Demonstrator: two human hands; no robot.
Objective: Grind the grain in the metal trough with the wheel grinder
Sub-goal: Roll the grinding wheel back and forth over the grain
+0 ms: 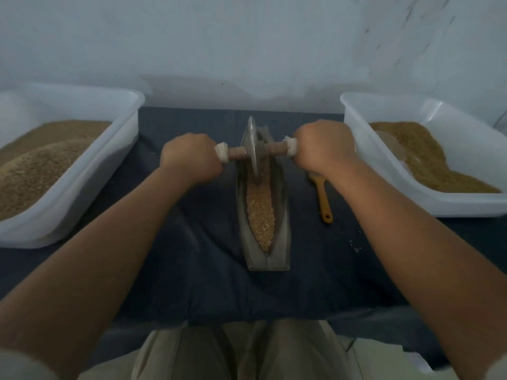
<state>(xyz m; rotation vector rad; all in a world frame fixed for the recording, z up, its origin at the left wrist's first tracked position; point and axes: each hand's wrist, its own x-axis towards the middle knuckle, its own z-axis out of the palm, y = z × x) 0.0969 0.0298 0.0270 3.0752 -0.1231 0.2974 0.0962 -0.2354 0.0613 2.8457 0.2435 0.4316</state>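
A person sits at a dark tabletop, seen from above. Both hands hold the wheel by its wooden axle. The left hand is curled round the cloth-wrapped left end, the right hand round the right end. The wheel stands on edge between them, in the far half of the long metal trough, which points away from the person. Grain fills the channel from the wheel back to the near tip and looks coarse.

To grind well, the person should likely press down evenly with both hands, keep the wheel upright in the channel, and roll it the full length of the trough.

A wooden brush lies just right of the trough.
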